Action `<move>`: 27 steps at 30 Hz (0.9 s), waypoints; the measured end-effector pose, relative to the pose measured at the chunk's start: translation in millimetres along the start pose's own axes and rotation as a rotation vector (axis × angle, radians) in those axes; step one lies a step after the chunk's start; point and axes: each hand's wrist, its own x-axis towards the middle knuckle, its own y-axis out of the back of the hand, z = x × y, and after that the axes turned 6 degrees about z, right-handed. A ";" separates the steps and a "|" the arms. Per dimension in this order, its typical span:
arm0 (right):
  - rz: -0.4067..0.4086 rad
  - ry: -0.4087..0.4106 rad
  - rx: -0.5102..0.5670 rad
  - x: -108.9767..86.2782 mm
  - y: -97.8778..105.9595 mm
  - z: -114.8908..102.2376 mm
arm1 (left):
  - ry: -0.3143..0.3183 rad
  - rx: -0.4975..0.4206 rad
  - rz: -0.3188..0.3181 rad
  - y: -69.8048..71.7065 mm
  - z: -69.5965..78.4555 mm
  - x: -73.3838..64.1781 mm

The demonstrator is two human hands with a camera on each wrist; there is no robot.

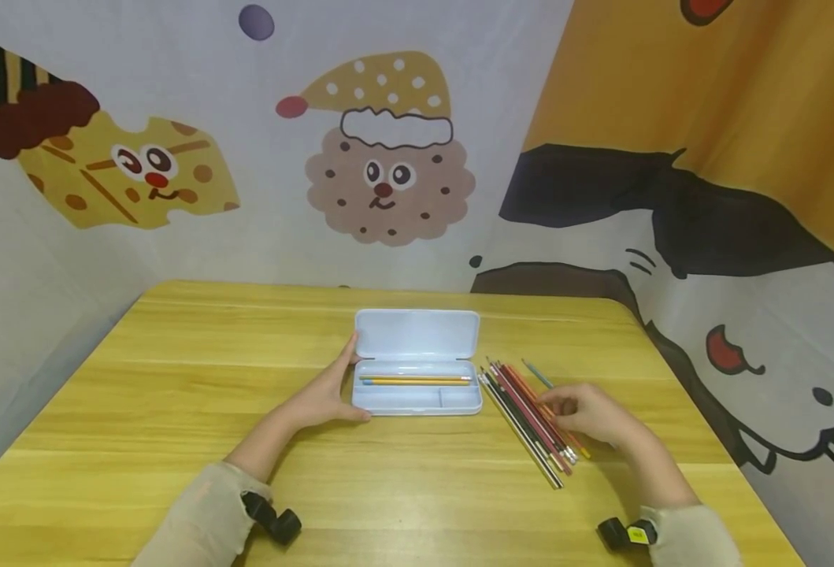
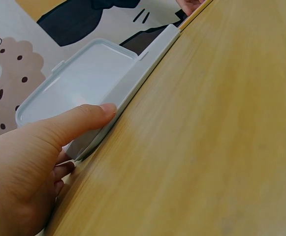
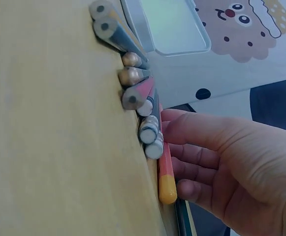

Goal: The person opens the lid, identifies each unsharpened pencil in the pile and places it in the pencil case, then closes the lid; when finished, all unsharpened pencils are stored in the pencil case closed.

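Note:
A pale pencil case (image 1: 398, 400) lies with its lid (image 1: 417, 334) raised. Two pencils (image 1: 417, 383) rest inside, one yellow. My left hand (image 1: 323, 398) holds the case by its left end, thumb against the front wall and fingers behind; in the left wrist view the thumb (image 2: 91, 116) presses on the rim. To the right is a loose bunch of pencils (image 1: 526, 421), dark, red and striped. My right hand (image 1: 590, 411) pinches at an orange pencil with a yellow end (image 3: 168, 189) on the bunch's right edge. The fingertips partly hide its shaft.
A teal pencil (image 1: 535, 372) pokes out beyond the right hand. The wooden table (image 1: 176, 370) meets a cartoon-printed cloth (image 1: 246, 260) along its back edge. Small black cameras (image 1: 272, 518) are strapped to both wrists.

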 end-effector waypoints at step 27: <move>0.185 0.043 0.032 -3.2 5.3 -9.3 | -0.014 -0.003 0.007 0.3 -1.0 0.7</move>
